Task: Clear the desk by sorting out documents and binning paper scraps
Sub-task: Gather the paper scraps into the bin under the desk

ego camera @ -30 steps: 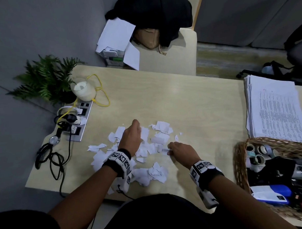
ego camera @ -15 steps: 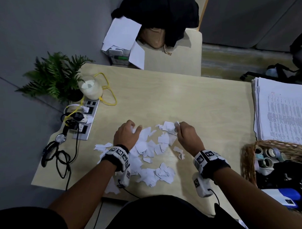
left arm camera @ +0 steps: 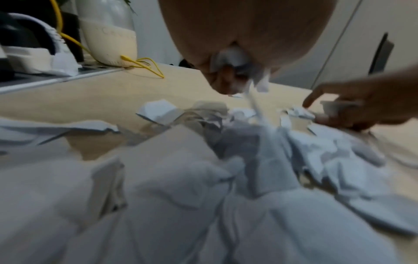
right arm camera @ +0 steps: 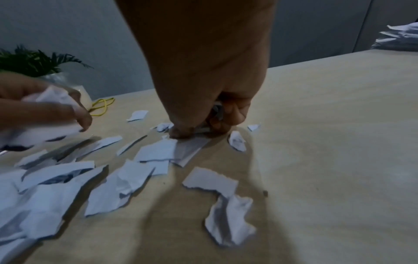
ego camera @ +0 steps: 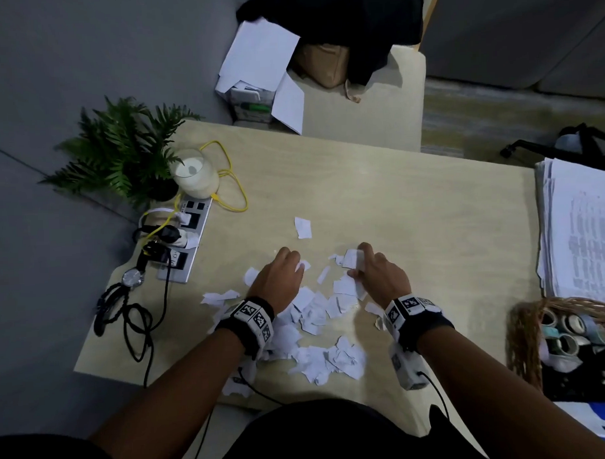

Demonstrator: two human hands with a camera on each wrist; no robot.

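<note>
Both hands are working the torn paper scraps (ego camera: 318,318), which are spread over the near middle of the bench (ego camera: 413,208). The left hand (ego camera: 278,278) is curled round a small wad of scraps, and the right hand (ego camera: 378,278) is curled too, with pieces pinched between thumb and fingers against the bench top. The hands are set at the far edge of the pile, probably so that the litter can be raked toward the body and bunched for binning. One stray scrap (ego camera: 302,227) is left beyond the hands. The document stack (ego camera: 589,233) is kept at the right edge, well apart, so sorting looks mostly done. No bin is seen in any view. From the head view only knuckles are shown; the held paper is confirmed by the wrist views: the wad in the left palm (left arm camera: 235,59), and the pinch under the right fingers (right arm camera: 230,114). The left wrist picture is blurred.
</note>
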